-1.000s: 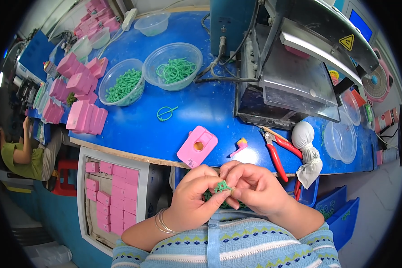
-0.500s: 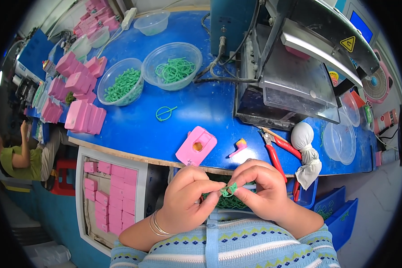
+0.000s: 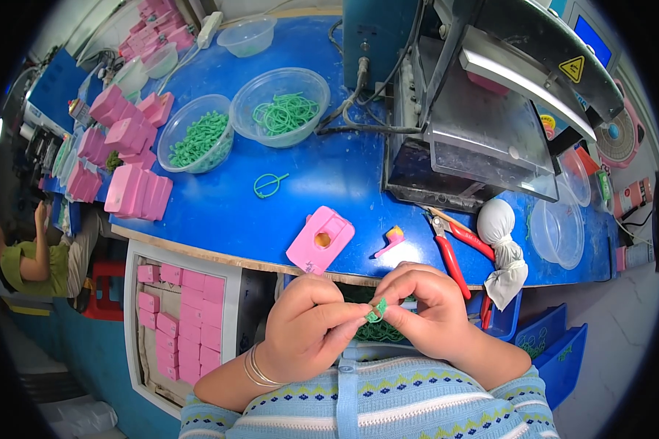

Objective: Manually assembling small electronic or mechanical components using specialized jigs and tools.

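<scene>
Between my fingertips is a small green wax piece (image 3: pixel 377 310), partly hidden by the fingers. My left hand (image 3: pixel 311 318) pinches it from the left, thumb against forefinger. From the other side my right hand (image 3: pixel 426 301) grips it the same way. Just beyond the hands, at the table's front edge, lies a pink mould block (image 3: pixel 328 252) with a round hole showing yellow inside. Beside that block sits a small pink and yellow piece (image 3: pixel 393 238). Below my hands, a heap of green rings (image 3: pixel 379 331) is partly covered by them.
Red-handled cutters (image 3: pixel 452 260) and a tied white cloth bag (image 3: pixel 496 219) lie right, before a dark machine (image 3: pixel 447 161). Clear bowls (image 3: pixel 316 132) hold green pieces; a lone green ring (image 3: pixel 267 186) lies nearer. Pink blocks (image 3: pixel 135 192) stack left; an open drawer (image 3: pixel 234 293) holds more. Another person (image 3: pixel 33 256) sits far left.
My left fingertips have shifted slightly right, closer to my right ones, and the green piece has turned a little between them. The things on the table stay where they were.
</scene>
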The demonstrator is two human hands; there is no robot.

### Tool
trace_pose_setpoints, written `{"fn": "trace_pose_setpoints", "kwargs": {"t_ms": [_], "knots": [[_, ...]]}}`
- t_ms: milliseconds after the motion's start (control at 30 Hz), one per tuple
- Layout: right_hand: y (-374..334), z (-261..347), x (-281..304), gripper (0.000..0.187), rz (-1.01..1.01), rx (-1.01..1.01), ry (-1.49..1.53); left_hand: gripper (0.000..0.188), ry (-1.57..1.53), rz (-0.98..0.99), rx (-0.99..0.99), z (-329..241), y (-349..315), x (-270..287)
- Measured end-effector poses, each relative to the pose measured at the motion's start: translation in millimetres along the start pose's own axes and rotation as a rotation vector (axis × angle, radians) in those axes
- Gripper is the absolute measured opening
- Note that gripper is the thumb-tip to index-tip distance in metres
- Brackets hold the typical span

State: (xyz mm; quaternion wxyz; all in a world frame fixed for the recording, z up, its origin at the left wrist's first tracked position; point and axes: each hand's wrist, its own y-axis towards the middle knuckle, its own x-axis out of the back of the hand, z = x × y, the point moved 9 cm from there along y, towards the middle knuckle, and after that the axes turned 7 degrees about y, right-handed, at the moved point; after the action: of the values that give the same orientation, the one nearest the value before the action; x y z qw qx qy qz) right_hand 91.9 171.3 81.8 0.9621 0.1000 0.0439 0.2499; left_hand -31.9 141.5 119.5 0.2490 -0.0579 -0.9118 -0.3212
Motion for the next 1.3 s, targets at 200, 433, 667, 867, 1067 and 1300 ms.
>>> {"fn": "trace_pose_setpoints", "kwargs": {"t_ms": [200, 433, 667, 867, 1067, 1300], "knots": [[0, -3, -1, 0.007, 0.005, -0.028, 0.033, 0.028, 0.016, 0.002, -0.017, -2, 0, -1], [-1, -5, -2, 0.006, -0.001, -0.032, 0.027, 0.028, 0.002, 0.003, -0.01, 0, -2, -3], [-2, -8, -2, 0.007, -0.012, -0.032, 0.038, 0.031, -0.003, 0.013, -0.018, 0, -3, -4], [-3, -10, -2, 0.007, -0.018, -0.038, 0.042, 0.032, -0.013, 0.015, -0.022, 1, -4, -5], [-5, -16, -3, 0.007, -0.018, -0.05, 0.069, 0.032, -0.008, 0.006, -0.025, 1, -4, -6], [-5, -18, -3, 0.007, -0.02, -0.06, 0.095, 0.033, -0.022, 0.007, -0.025, 0, -2, -7]]}}
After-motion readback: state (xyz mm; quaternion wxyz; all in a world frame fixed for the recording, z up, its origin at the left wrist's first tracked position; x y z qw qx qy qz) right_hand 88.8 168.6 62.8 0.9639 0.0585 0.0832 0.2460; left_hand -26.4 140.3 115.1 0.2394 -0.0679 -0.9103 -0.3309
